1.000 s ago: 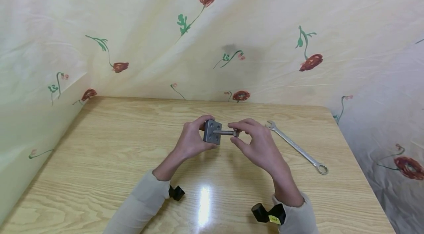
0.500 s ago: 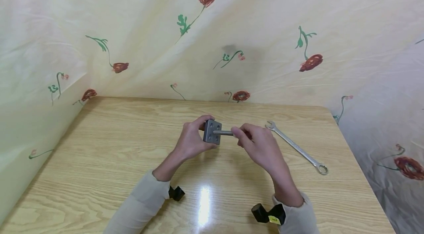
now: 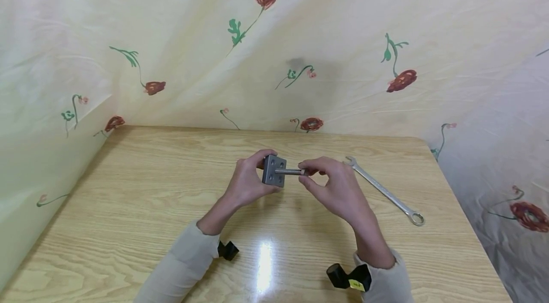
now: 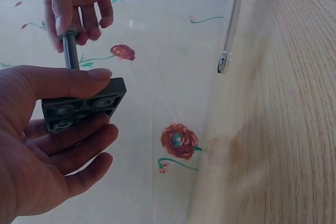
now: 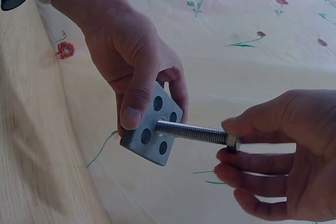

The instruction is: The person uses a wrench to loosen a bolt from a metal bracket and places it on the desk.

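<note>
My left hand [image 3: 246, 179] grips a small grey square metal plate [image 5: 152, 124] by its edges, thumb on one side and fingers on the other. The plate has several round holes. From its middle a threaded bolt [image 5: 191, 132] sticks out to the right. At the bolt's free end is a hex piece [image 5: 232, 142]; whether it is a head or a nut I cannot tell. My right hand [image 3: 336, 186] pinches this hex end between thumb and fingers. Both hands hold the parts above the table. In the left wrist view, recesses show on the plate's other face.
A combination wrench [image 3: 383, 191] lies on the wooden table [image 3: 141, 198], right of my right hand. Cloth with printed flowers [image 3: 197, 55] hangs behind the table and at both sides.
My right fingers curled over the bolt's end half a second ago, then opened out and pinch the hex end again. My left hand and the plate stay nearly still.
</note>
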